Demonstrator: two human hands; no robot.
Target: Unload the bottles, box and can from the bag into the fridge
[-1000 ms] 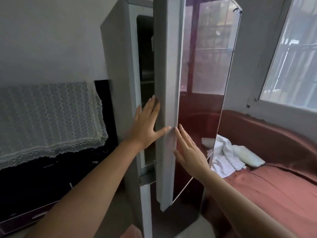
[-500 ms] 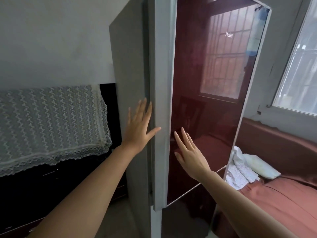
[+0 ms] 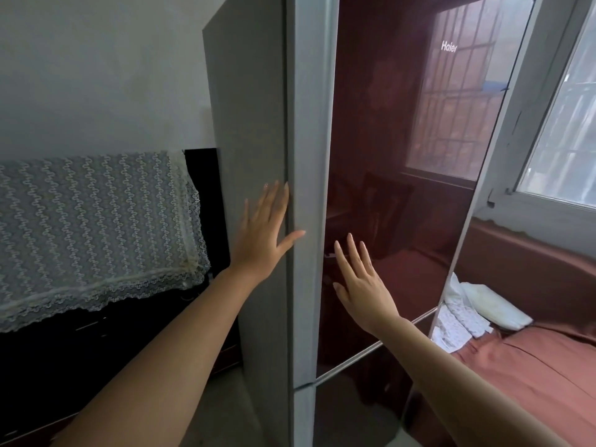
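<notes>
While both hands are open with straight fingers, neither grips anything. The left hand [image 3: 261, 233] lies flat on the matt grey side panel [image 3: 251, 108] of the tall fridge, its thumb reaching across the pale edge strip of the door at the fridge's front left corner. The right hand [image 3: 361, 285] is spread against the glossy dark red glass door [image 3: 380, 124], near that same edge and above the seam to the lower door. Whether its palm truly touches the glass is hard to tell.

This placement reads as bracing the cabinet with one hand and pressing the door with the other, likely to seat the seal. The door sits flush, with no gap showing.

With the door shut, the fridge's inside is hidden, so I cannot say what it holds. The bag, bottles, box and can are nowhere in view.

Left of the fridge, a white lace cloth [image 3: 90, 227] drapes over dark furniture whose form is lost in shadow. To the right lie a rust-red bed [image 3: 532, 382] with a white pillow [image 3: 493, 304] and a barred window [image 3: 567, 140], cut off by the frame.
</notes>
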